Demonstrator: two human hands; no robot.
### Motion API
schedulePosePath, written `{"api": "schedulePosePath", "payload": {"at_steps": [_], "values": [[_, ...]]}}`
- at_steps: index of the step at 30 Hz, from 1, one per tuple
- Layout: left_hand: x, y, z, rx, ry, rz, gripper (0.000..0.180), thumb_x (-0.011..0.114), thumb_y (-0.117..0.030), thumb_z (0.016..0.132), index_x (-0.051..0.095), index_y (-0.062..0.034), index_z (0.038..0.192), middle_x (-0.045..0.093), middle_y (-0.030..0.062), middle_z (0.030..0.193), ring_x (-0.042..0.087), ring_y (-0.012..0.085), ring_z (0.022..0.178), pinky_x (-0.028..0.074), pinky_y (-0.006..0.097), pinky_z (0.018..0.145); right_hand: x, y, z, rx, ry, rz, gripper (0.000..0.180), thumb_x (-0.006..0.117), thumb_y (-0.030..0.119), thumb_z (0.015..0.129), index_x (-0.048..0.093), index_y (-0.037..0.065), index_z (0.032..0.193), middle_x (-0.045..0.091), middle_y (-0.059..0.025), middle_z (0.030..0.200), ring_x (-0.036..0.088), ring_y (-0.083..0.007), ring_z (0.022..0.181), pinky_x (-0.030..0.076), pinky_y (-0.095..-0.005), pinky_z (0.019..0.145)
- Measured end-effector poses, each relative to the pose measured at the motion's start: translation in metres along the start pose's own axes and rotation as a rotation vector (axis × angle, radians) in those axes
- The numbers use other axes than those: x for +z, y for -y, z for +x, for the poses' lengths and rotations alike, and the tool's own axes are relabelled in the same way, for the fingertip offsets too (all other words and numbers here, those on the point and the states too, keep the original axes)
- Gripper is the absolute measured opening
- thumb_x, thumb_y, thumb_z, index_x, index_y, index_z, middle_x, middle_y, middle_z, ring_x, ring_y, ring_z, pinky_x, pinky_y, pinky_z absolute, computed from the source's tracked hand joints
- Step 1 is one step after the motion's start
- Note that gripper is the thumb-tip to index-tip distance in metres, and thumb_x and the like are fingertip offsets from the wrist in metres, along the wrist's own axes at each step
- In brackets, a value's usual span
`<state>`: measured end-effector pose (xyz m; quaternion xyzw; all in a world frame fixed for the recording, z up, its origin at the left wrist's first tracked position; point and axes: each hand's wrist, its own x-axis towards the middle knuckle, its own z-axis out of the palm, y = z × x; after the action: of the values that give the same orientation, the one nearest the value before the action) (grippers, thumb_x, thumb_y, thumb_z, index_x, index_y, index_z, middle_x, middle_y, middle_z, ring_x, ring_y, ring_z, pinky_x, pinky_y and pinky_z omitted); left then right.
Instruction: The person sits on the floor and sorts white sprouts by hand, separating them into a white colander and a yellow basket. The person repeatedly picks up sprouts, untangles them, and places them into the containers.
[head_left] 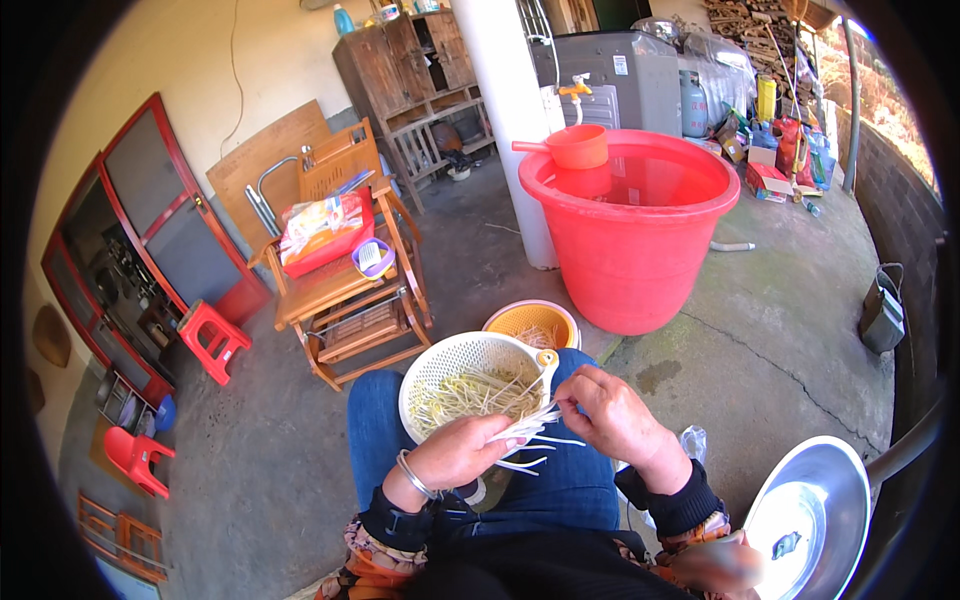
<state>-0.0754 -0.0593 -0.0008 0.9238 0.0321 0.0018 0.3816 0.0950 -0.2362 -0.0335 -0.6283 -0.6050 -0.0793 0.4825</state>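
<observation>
A white colander (436, 364) rests on my lap, with a loose heap of bean sprouts (476, 394) in it. Over its near edge my left hand (455, 456) is closed round a bunch of long white bean sprouts (527, 430), whose ends stick out to the right past the fingers. My right hand (612, 412) pinches at the tips of this bunch; its fingertips are pressed together and partly hide what they grip. Just beyond the colander stands an orange-yellow basket (500, 320) holding thin pale strands.
Ahead stands a big red tub (630, 265) of water with a red dipper (578, 150) at its rim. A metal basin (850, 500) is at my right. A wooden chair (300, 300) bearing bags stands left, with red stools (210, 340) farther off. A bucket (883, 315) stands by the right wall.
</observation>
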Motion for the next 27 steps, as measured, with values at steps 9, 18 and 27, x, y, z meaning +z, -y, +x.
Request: {"api": "schedulePosePath", "payload": {"at_steps": [9,18,27], "values": [[-0.001,-0.002,-0.001,0.039,0.009,0.016,0.024,0.055,-0.021,0.095,0.061,-0.0026,0.109,0.065,0.0204,0.086,0.064,0.0383,0.082,0.049,0.043,0.071,0.000,-0.011,-0.001,-0.001,-0.023,0.116,0.013,0.066,0.000,0.080,0.062,0.000,0.093,0.059,-0.0142,0.082,0.063,-0.0334,0.076,0.052,-0.0390,0.068],[-0.002,0.001,0.000,0.007,0.041,-0.021,0.024,0.054,-0.021,0.096,0.061,-0.0009,0.107,0.066,0.0176,0.087,0.065,0.0337,0.079,0.049,0.040,0.071,0.000,-0.016,-0.003,-0.017,0.089,0.033,0.014,0.065,-0.001,0.077,0.063,0.001,0.091,0.061,-0.0145,0.084,0.062,-0.0334,0.077,0.052,-0.0372,0.067],[0.005,0.023,0.012,-0.219,0.040,-0.943,0.024,0.048,-0.020,0.104,0.056,-0.0028,0.118,0.042,-0.0047,0.072,0.037,0.0010,0.056,0.032,0.015,0.047,0.021,-0.145,-0.090,0.606,-0.516,-0.135,0.016,0.064,0.012,0.088,0.062,-0.002,0.081,0.062,-0.0149,0.070,0.060,-0.0230,0.063,0.048,-0.0365,0.060]]}}
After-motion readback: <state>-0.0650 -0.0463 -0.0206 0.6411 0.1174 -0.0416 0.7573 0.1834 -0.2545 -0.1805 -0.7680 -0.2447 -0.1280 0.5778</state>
